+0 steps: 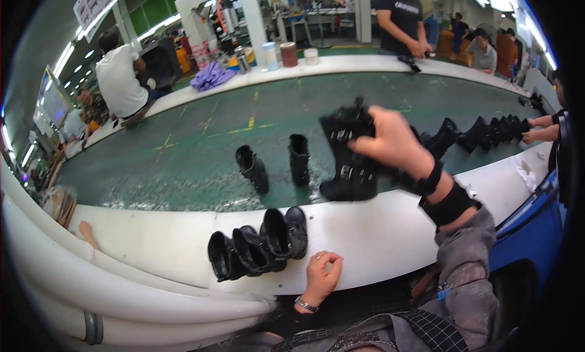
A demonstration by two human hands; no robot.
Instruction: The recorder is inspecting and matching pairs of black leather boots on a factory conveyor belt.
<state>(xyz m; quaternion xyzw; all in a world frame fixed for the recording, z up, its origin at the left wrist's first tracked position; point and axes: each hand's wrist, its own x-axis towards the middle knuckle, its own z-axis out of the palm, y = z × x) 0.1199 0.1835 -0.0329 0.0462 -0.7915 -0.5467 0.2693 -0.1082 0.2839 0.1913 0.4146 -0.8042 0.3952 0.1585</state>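
Note:
My right hand [393,139] is raised over the green belt and grips a black ankle boot [347,151] with straps and shiny buckles. The boot is upright, its toe close above the white ledge. Something dark behind my wrist is partly hidden. My left hand [323,273] lies at the near edge of the ledge, fingers curled, with nothing visible in it. Beside it stand several black boots [268,242] in a close row, openings up. Two more black boots, a left one [253,169] and a right one [299,160], stand apart on the belt.
The green belt [183,163] runs between white ledges [152,224]. Several black boots [481,133] line its right side, near another person's hands [539,130]. Someone else's hand [88,233] rests at the left. A purple cloth [212,76] and containers [288,55] sit on the far ledge.

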